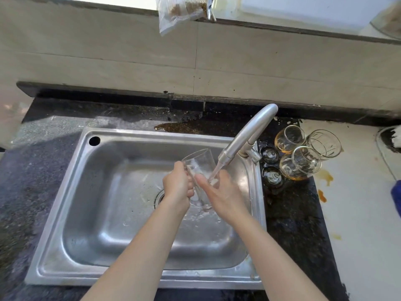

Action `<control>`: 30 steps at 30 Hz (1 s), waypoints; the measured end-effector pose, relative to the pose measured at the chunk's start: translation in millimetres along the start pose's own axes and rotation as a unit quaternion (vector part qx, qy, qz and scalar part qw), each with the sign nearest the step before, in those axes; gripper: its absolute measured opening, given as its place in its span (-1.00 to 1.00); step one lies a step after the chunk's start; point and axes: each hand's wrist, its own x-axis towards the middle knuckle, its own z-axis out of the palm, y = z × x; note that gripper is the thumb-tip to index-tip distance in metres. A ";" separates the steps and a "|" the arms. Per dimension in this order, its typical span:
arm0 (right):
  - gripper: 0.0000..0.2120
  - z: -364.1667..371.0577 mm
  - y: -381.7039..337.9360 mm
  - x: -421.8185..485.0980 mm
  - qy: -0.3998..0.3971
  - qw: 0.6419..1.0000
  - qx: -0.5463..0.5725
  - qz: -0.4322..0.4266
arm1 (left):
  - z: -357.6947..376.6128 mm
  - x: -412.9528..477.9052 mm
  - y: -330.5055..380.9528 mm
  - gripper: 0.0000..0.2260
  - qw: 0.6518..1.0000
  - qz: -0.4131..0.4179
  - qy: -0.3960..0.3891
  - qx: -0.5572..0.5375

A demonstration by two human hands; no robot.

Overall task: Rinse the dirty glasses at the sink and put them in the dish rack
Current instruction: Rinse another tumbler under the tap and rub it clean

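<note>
Two bare forearms over a brushed-steel sink (65, 213), corners rounded, basin wet. Left hand (178, 185) fisted, fingers curled tight on the near side of a clear, smooth-walled glass (198, 162), perhaps by a handle, hard to tell through the glass. Glass tilted, mouth up and away, held between both hands. Right hand (221, 192) spread wide, fingers straight, laid against the glass's right side under the water stream (216, 173). Just beyond those fingers, a curved matte-metal faucet (249, 135). Farther right of the right hand, on the speckled black counter (293, 224), three round dirty glasses (300, 162) on their sides, touching, amber dregs inside; brown stains (326, 177) beside them. Farthest, pale wall tiles (108, 61) and a clear plastic bag (182, 11) of brown grains.
</note>
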 end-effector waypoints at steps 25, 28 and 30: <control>-0.52 21.6 13.5 10.8 0.097 0.920 0.376 0.045 | -22.3 -15.9 -28.0 -0.65 0.970 0.135 -0.102 0.174; -0.55 44.7 3.2 10.1 0.069 0.939 0.335 0.036 | -42.5 1.5 -21.7 -0.74 0.978 0.139 -0.063 0.140; -0.55 40.6 -3.4 21.2 0.059 0.932 0.354 0.051 | -39.9 9.7 -18.5 -0.74 0.976 0.145 -0.065 0.146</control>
